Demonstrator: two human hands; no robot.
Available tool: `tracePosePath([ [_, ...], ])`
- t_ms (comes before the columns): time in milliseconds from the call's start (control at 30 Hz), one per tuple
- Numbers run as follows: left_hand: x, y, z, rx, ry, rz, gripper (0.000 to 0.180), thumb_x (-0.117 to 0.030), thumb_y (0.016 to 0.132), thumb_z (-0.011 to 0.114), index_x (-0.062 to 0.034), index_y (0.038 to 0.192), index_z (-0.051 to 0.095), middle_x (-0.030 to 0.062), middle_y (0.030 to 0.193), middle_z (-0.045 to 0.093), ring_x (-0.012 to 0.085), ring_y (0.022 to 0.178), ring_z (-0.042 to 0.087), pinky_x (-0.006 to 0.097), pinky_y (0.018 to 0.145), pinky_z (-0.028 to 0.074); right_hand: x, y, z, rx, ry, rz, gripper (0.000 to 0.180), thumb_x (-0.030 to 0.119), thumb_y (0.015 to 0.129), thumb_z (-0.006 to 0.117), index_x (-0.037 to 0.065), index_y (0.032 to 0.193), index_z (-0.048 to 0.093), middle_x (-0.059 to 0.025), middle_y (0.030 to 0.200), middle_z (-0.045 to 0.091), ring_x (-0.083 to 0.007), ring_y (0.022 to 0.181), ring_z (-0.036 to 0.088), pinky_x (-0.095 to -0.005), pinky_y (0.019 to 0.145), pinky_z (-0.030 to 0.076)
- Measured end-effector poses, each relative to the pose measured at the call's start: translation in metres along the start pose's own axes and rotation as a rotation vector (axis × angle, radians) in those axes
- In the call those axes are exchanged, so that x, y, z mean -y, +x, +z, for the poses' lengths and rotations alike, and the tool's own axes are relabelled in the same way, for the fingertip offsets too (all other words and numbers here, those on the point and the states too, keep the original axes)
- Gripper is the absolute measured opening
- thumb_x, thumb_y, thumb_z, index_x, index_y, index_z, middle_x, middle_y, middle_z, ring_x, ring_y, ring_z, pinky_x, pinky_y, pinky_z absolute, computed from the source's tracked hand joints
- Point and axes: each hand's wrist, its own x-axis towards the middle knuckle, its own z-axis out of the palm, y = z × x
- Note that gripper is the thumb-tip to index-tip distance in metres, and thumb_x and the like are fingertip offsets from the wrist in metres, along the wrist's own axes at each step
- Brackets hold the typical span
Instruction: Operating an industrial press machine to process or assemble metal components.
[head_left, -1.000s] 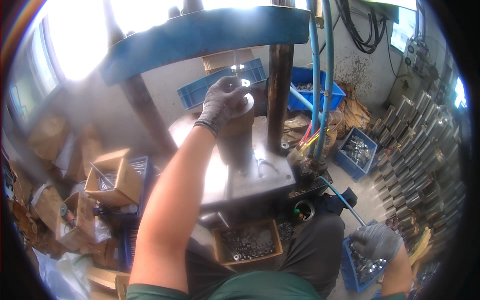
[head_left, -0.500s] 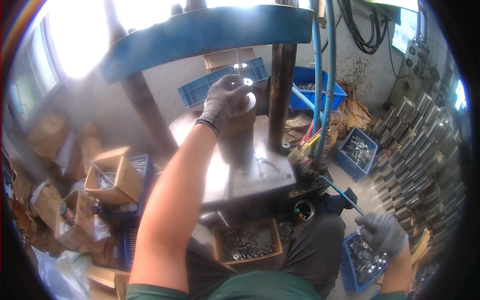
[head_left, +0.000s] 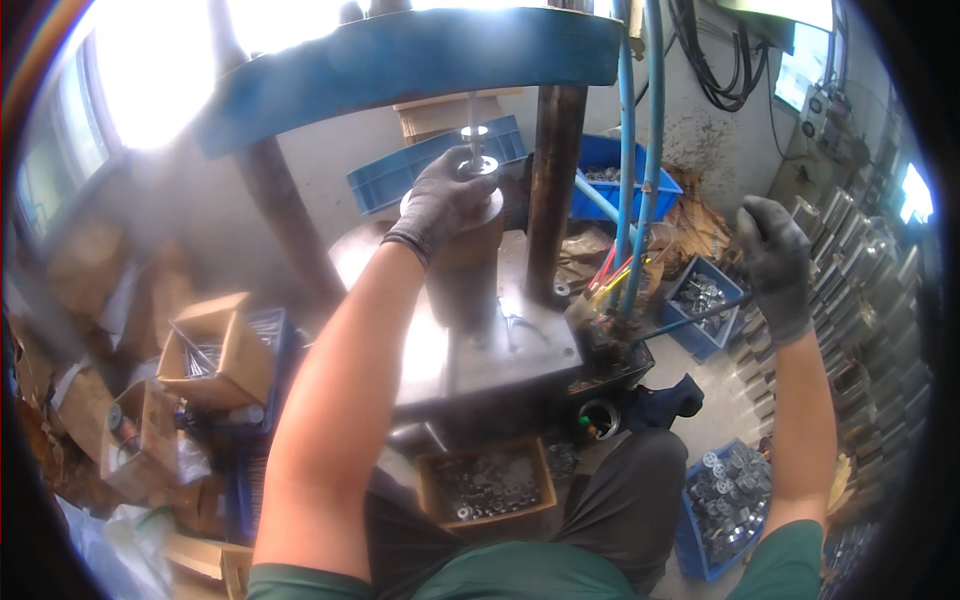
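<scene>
My left hand (head_left: 445,200), in a grey glove, has its fingers closed around a silver flanged metal part (head_left: 480,166). That part sits over a wider metal disc (head_left: 490,211) on top of a thick upright cylinder (head_left: 464,275). A thin rod (head_left: 473,108) rises above it toward the blue press beam (head_left: 420,58). My right hand (head_left: 776,262), also gloved, is raised at the right with its fingers loosely bent and the thumb apart. The end of a lever (head_left: 690,318) meets the heel of that hand; the fingers are not wrapped round it.
A dark press column (head_left: 556,190) and blue hoses (head_left: 640,150) stand between my hands. A cardboard box of small metal parts (head_left: 486,484) lies by my knees. Blue bins (head_left: 722,510) of metal pieces stand at the right, beside stacked metal cylinders (head_left: 850,310). Cartons (head_left: 225,355) crowd the left.
My right hand has risen from low at the right, where it gripped the lever, and the lever has swung up. The left hand stays around the flanged metal part.
</scene>
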Motion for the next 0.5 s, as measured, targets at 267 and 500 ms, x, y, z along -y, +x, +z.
tracePosePath([
  [267, -0.019, -0.059, 0.032, -0.220, 0.409, 0.711, 0.034, -0.009, 0.095, 0.076, -0.0060, 0.128, 0.066, 0.0038, 0.115, 0.064, 0.0139, 0.103, 0.065, 0.027, 0.089, 0.055, 0.000, -0.010, -0.008, 0.014, 0.093, -0.061, 0.022, 0.019, 0.097, 0.076, -0.001, 0.108, 0.075, -0.0196, 0.097, 0.076, -0.0336, 0.089, 0.075, -0.0411, 0.082, 0.060],
  [500, 0.015, -0.213, 0.091, 0.064, 0.521, 0.704, 0.064, -0.014, 0.089, 0.082, -0.0053, 0.148, 0.058, 0.0232, 0.132, 0.064, 0.0440, 0.126, 0.061, 0.056, 0.116, 0.042, 0.032, -0.098, -0.063, 0.130, 0.130, -0.327, 0.044, 0.019, 0.083, 0.082, 0.003, 0.122, 0.068, -0.0110, 0.100, 0.072, -0.0319, 0.082, 0.072, -0.0451, 0.074, 0.059],
])
